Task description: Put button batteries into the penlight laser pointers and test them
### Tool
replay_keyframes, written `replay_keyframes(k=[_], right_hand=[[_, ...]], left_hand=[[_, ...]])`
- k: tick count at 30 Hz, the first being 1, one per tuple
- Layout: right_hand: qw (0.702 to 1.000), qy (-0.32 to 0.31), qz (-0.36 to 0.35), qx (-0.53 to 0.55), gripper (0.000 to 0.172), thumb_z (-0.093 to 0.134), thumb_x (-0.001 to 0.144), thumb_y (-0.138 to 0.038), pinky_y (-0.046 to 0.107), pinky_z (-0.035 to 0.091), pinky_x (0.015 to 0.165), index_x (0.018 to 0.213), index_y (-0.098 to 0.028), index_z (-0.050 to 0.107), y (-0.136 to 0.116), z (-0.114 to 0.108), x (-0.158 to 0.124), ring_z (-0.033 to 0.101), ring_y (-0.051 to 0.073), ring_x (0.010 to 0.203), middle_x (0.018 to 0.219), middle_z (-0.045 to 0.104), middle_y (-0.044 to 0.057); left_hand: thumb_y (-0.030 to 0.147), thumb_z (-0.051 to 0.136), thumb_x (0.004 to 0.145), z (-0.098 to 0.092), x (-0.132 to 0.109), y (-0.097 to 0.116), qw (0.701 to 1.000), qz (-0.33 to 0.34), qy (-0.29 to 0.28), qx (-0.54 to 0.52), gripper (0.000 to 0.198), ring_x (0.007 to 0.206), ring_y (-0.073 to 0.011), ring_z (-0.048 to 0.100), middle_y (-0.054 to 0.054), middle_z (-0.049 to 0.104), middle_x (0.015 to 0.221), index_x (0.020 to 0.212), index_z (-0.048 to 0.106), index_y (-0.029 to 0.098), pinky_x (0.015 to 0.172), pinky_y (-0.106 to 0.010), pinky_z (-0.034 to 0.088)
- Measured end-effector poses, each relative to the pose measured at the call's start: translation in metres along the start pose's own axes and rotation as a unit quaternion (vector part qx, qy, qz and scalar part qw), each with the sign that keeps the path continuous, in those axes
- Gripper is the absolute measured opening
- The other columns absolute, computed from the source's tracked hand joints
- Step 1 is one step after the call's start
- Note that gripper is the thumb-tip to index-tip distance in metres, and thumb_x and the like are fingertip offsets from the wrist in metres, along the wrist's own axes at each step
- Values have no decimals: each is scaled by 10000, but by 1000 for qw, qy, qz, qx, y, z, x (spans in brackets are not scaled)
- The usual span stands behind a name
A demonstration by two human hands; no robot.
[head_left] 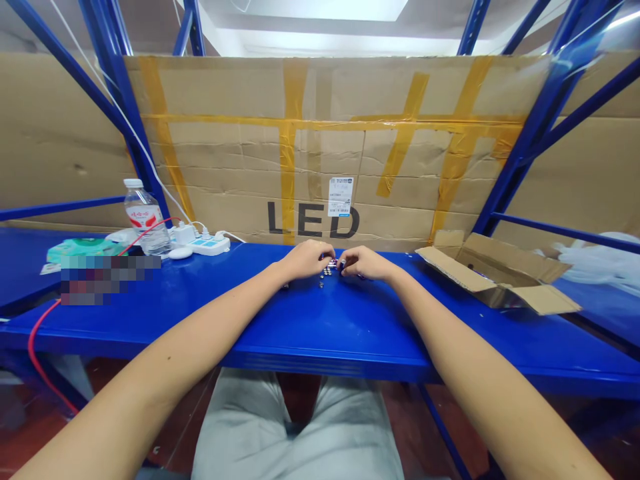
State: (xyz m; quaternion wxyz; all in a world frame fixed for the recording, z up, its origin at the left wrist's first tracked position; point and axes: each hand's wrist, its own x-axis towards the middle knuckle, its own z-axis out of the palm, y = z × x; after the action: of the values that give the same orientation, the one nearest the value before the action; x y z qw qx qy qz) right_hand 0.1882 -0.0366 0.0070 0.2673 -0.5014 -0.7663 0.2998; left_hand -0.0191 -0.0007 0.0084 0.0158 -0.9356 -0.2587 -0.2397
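Observation:
My left hand (pixel 309 259) rests over the far middle of the blue table, its fingers bent and drawn together at the tips. Beside it, my right hand (pixel 367 263) has its fingers curled around a small dark piece with a shiny end (pixel 342 266). Between the two sets of fingertips shows a small purple, glossy piece (pixel 333 263); its kind is too small to tell. Several tiny shiny metal parts (pixel 327 271) lie on the tabletop just below the fingers. What the left fingertips pinch, if anything, is hidden.
An open cardboard box (pixel 493 267) stands at the right of the blue table (pixel 320 327). At left are a water bottle (pixel 147 220), a green tissue pack (pixel 85 252), a white power strip (pixel 210 245) and a red cable (pixel 35 340). A large cardboard panel (pixel 225 160) rises behind.

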Motion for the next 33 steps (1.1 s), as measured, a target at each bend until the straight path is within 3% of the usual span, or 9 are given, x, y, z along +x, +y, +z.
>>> replay_keyframes(k=[5, 13, 21, 24, 29, 33], right_hand=[[1000, -22, -3, -4, 194, 651, 588, -200, 239, 398, 552, 778, -161, 653, 1, 1, 0, 528, 123, 590, 630, 612, -10], [999, -38, -18, -24, 146, 634, 608, -205, 240, 392, 544, 747, -167, 615, 4, 3, 2, 510, 117, 565, 605, 590, -27], [999, -39, -25, -22, 146, 638, 616, -223, 253, 409, 565, 745, -172, 593, 6, 6, 3, 523, 124, 572, 621, 601, -23], [999, -40, -26, -21, 142, 644, 628, -235, 259, 421, 568, 739, -175, 578, 4, 8, 3, 541, 131, 586, 652, 623, -11], [999, -38, -17, -8, 154, 645, 641, -211, 260, 449, 577, 780, -173, 589, 2, 10, 2, 557, 136, 605, 690, 647, 5], [999, -38, -15, 3, 185, 650, 647, -187, 258, 457, 573, 825, -173, 598, 2, 10, 2, 571, 141, 609, 701, 652, 7]], left_hand=[[272, 561, 808, 2, -4, -4, 986, -72, -147, 25, 190, 715, -176, 635, -48, 729, 815, 848, 735, 208, 626, -252, 414], [243, 658, 773, 4, -2, -4, 980, -103, -166, 41, 85, 700, -179, 621, -61, 690, 752, 804, 716, 188, 636, -248, 431], [298, 626, 811, -2, -3, -6, 967, -103, -226, 51, 153, 626, -161, 577, -65, 680, 734, 753, 675, 164, 582, -245, 405], [283, 616, 804, -2, -3, -6, 977, -98, -186, 44, 141, 639, -167, 588, -64, 681, 732, 773, 691, 168, 600, -250, 413], [236, 537, 878, -2, 0, 0, 998, -47, -7, -30, 186, 814, -163, 636, -50, 726, 909, 948, 699, 180, 701, -243, 437], [212, 572, 878, -1, 3, 8, 995, -15, 31, -90, 154, 827, -151, 646, -34, 738, 887, 924, 715, 174, 733, -240, 447]])
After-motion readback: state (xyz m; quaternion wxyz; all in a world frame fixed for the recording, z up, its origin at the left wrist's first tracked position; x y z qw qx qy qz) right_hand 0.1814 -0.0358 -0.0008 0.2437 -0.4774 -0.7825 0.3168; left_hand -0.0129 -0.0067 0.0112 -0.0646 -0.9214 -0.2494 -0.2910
